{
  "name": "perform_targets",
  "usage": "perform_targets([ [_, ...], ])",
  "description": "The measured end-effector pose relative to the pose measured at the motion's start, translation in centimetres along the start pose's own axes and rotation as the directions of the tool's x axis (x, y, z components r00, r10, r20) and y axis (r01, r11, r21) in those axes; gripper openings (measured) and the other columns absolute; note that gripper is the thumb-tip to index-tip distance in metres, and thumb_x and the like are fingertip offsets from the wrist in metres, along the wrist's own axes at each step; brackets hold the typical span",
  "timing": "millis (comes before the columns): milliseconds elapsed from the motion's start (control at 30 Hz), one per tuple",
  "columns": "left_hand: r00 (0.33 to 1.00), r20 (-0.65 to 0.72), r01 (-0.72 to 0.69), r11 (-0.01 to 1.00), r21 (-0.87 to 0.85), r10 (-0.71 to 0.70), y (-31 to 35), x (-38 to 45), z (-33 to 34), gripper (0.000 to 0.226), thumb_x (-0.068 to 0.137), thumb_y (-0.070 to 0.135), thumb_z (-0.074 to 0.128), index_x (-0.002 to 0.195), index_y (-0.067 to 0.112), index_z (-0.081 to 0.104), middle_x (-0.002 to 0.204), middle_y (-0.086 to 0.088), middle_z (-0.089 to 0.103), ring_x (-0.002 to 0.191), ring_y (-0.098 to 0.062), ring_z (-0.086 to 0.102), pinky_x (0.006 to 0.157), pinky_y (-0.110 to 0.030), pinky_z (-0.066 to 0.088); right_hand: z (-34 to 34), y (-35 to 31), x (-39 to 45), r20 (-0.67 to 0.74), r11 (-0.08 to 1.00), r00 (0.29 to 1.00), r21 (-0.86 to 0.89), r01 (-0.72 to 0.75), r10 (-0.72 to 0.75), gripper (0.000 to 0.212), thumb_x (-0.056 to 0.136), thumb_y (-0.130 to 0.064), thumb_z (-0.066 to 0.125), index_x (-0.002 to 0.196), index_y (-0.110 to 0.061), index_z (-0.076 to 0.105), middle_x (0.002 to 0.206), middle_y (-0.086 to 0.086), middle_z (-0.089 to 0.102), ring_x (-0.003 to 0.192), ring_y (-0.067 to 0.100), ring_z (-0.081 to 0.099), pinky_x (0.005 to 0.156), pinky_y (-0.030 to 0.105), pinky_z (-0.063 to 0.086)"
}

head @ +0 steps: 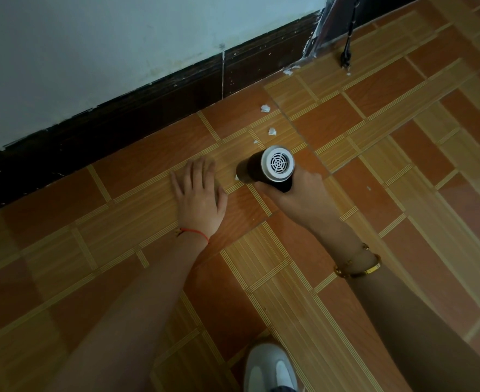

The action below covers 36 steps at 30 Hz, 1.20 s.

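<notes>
A person's right hand curls its fingers round a dark handheld vacuum, white grille end up, its mouth tipped to the tiled floor at a white paper scrap. The left hand lies flat just beside it, fingers straight; more scraps lie beyond

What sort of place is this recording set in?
Probably a room indoors, likely domestic: patterned orange and tan floor tiles, a dark skirting board under a pale painted wall, and the right hand holding what looks like a handheld vacuum near white scraps.
</notes>
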<state>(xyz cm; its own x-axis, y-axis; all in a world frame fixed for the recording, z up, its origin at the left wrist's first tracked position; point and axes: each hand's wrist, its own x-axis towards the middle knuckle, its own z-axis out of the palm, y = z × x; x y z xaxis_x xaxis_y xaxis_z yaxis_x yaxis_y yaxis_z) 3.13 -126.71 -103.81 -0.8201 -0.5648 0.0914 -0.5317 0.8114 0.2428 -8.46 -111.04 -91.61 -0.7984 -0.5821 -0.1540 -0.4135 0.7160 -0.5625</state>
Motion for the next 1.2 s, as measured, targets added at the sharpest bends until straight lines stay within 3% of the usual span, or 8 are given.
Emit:
perform_targets([
  [200, 1.000, -0.008, -0.001, 1.000, -0.007, 0.001, 0.1, 0.0, 0.0, 0.057, 0.097, 0.038, 0.038, 0.149, 0.015, 0.041, 0.154, -0.012, 0.042, 0.145, -0.033, 0.034, 0.119, -0.064, 0.020, -0.1, 0.1, -0.1, 0.039, 1.000, 0.999, 0.024, -0.001, 0.000, 0.059, 0.082, -0.057, 0.068, 0.124, -0.017, 0.057, 0.086, -0.012, 0.058, 0.085, 0.015, 0.063, 0.060, 0.019, 0.039],
  [333, 1.000, -0.016, -0.001, 1.000, -0.004, 0.001, 0.1, 0.0, 0.0, 0.055, 0.097, 0.036, 0.042, 0.148, 0.015, 0.042, 0.154, -0.011, 0.042, 0.145, -0.032, 0.035, 0.119, -0.064, 0.020, 0.1, 0.2, -0.2, -0.027, 1.000, 1.000, -0.004, -0.013, 0.013, 0.066, 0.081, -0.060, 0.066, 0.132, -0.020, 0.052, 0.098, -0.005, 0.067, 0.090, 0.017, 0.064, 0.068, 0.032, 0.051],
  [467, 1.000, -0.014, 0.000, 1.000, -0.004, 0.000, 0.1, 0.0, 0.0, 0.056, 0.098, 0.038, 0.039, 0.149, 0.015, 0.042, 0.154, -0.011, 0.042, 0.145, -0.032, 0.035, 0.118, -0.064, 0.021, 0.1, 0.6, 0.0, 0.037, 0.999, 0.999, 0.052, -0.013, 0.011, 0.058, 0.082, -0.057, 0.068, 0.122, -0.018, 0.057, 0.084, -0.014, 0.059, 0.084, 0.016, 0.065, 0.062, 0.022, 0.042],
  [633, 1.000, -0.031, -0.005, 1.000, -0.003, 0.004, 0.2, -0.1, -0.1, 0.056, 0.097, 0.037, 0.038, 0.148, 0.014, 0.043, 0.154, -0.012, 0.043, 0.144, -0.032, 0.036, 0.118, -0.063, 0.021, -0.2, 1.2, 0.2, -0.126, 0.999, 0.991, 0.006, -0.048, 0.049, 0.068, 0.080, -0.066, 0.062, 0.126, -0.016, 0.056, 0.091, -0.006, 0.066, 0.083, 0.016, 0.065, 0.063, 0.029, 0.049],
  [800, 1.000, -0.002, 0.002, 1.000, -0.010, -0.002, 0.1, -0.1, -0.1, 0.058, 0.097, 0.039, 0.035, 0.149, 0.015, 0.041, 0.155, -0.012, 0.041, 0.145, -0.033, 0.033, 0.119, -0.064, 0.020, -0.9, 1.1, 0.3, 0.068, 1.000, 0.998, -0.014, 0.012, -0.011, 0.042, 0.082, -0.056, 0.068, 0.102, -0.021, 0.055, 0.068, -0.019, 0.050, 0.063, -0.001, 0.051, 0.054, 0.012, 0.033],
  [900, 1.000, -0.009, 0.001, 1.000, -0.014, -0.001, 0.1, 0.0, -0.2, 0.058, 0.097, 0.038, 0.034, 0.149, 0.014, 0.042, 0.154, -0.012, 0.042, 0.145, -0.033, 0.034, 0.119, -0.063, 0.019, -0.5, 1.5, 0.2, 0.006, 1.000, 1.000, -0.009, -0.018, 0.018, 0.054, 0.082, -0.058, 0.067, 0.114, -0.016, 0.058, 0.080, -0.011, 0.059, 0.075, 0.010, 0.061, 0.058, 0.017, 0.040],
  [1033, 1.000, -0.007, 0.000, 1.000, -0.011, 0.000, 0.2, -0.1, -0.2, 0.059, 0.096, 0.038, 0.035, 0.149, 0.014, 0.042, 0.154, -0.012, 0.042, 0.145, -0.033, 0.034, 0.119, -0.063, 0.019, 0.0, 2.0, 0.0, -0.147, 0.995, 0.986, -0.060, -0.081, 0.072, 0.080, 0.075, -0.076, 0.054, 0.133, -0.021, 0.052, 0.099, -0.001, 0.070, 0.090, 0.021, 0.067, 0.067, 0.038, 0.055],
  [1200, 1.000, -0.009, -0.001, 1.000, -0.003, 0.001, 0.2, 0.0, -0.1, 0.059, 0.096, 0.038, 0.036, 0.149, 0.014, 0.041, 0.154, -0.013, 0.042, 0.145, -0.034, 0.035, 0.118, -0.065, 0.021, 0.1, 2.0, 0.3, -0.060, 0.999, 0.998, -0.020, -0.028, 0.026, 0.066, 0.082, -0.063, 0.064, 0.127, -0.015, 0.055, 0.088, -0.009, 0.061, 0.083, 0.017, 0.065, 0.061, 0.027, 0.045],
])
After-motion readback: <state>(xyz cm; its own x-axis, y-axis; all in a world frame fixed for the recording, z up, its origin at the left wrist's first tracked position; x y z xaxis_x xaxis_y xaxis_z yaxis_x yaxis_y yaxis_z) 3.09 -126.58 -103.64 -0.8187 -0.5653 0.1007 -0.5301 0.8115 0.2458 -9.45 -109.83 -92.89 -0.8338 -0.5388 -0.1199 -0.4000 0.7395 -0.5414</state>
